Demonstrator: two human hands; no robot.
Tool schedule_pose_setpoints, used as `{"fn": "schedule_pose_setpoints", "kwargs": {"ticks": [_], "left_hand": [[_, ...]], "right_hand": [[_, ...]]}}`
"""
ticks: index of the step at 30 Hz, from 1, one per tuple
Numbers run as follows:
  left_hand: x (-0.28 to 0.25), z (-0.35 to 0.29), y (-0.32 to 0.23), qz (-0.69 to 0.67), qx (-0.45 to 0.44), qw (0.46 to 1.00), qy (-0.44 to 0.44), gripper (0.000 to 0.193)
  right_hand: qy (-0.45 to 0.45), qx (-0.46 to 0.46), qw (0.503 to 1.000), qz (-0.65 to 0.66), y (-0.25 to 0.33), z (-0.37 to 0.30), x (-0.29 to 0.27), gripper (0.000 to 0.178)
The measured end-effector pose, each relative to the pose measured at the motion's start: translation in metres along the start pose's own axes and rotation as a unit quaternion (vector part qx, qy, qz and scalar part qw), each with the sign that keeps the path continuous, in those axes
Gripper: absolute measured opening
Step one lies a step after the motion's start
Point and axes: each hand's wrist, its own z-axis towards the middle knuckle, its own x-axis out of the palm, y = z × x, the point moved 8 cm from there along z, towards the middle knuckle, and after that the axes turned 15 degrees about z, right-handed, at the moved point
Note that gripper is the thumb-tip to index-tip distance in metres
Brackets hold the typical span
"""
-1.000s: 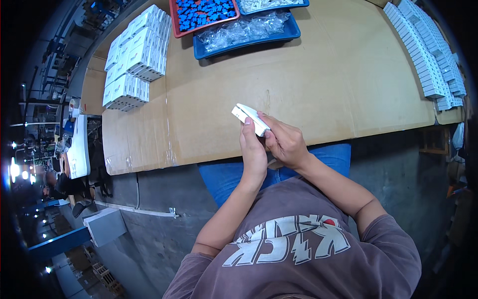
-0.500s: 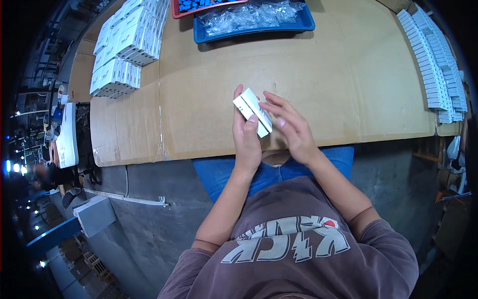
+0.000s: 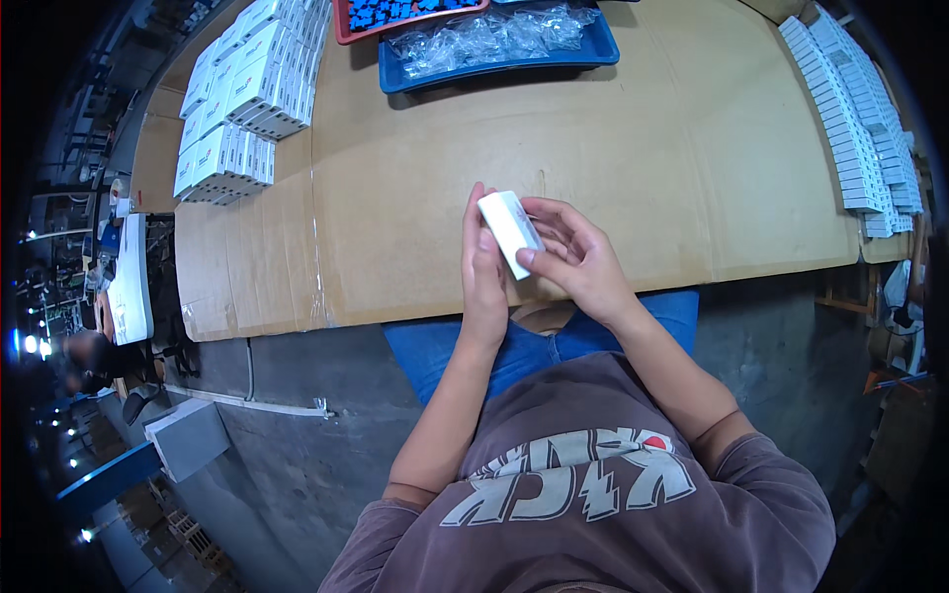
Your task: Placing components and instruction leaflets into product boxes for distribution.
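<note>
A small white box (image 3: 508, 231) is held tilted between my two hands, above the front part of the cardboard-covered table. My left hand (image 3: 482, 287) closes along its left side, the thumb lying against it and the fingers partly hidden behind. From the right, my right hand (image 3: 590, 265) grips the box too, its thumb on the near right edge and its fingers curled at the far side. A plain white side of the box faces up, with a greyish face toward my right fingers.
White boxes (image 3: 252, 84) are stacked at the far left of the table (image 3: 415, 178); more white boxes (image 3: 852, 128) stand in rows at the far right. At the back are a blue tray (image 3: 494, 72) of clear plastic bags and a red tray (image 3: 344, 30) with small blue parts.
The box has been turned, so the dark line along it no longer shows. My right hand has closed onto it with the thumb, where its fingers were looser before.
</note>
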Motion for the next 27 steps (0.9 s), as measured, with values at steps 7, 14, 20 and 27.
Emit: {"fn": "schedule_pose_setpoints", "kwargs": {"ticks": [7,14,20,27], "left_hand": [[0.001,-0.003,-0.003,-0.082,-0.027,0.994,-0.070,0.081],[0.000,-0.006,0.005,-0.101,-0.019,0.990,-0.098,0.093],[-0.001,-0.013,0.003,-0.092,-0.015,0.989,-0.110,0.094],[0.003,-0.013,0.001,-0.063,0.006,0.994,-0.089,0.091]], "right_hand": [[0.028,-0.164,0.949,-0.267,0.011,-0.013,0.027,0.055],[0.039,-0.235,0.925,-0.296,0.007,-0.022,0.033,0.058],[0.085,-0.301,0.882,-0.352,0.002,-0.027,0.038,0.053],[0.079,-0.324,0.865,-0.374,0.006,-0.031,0.039,0.049]]}}
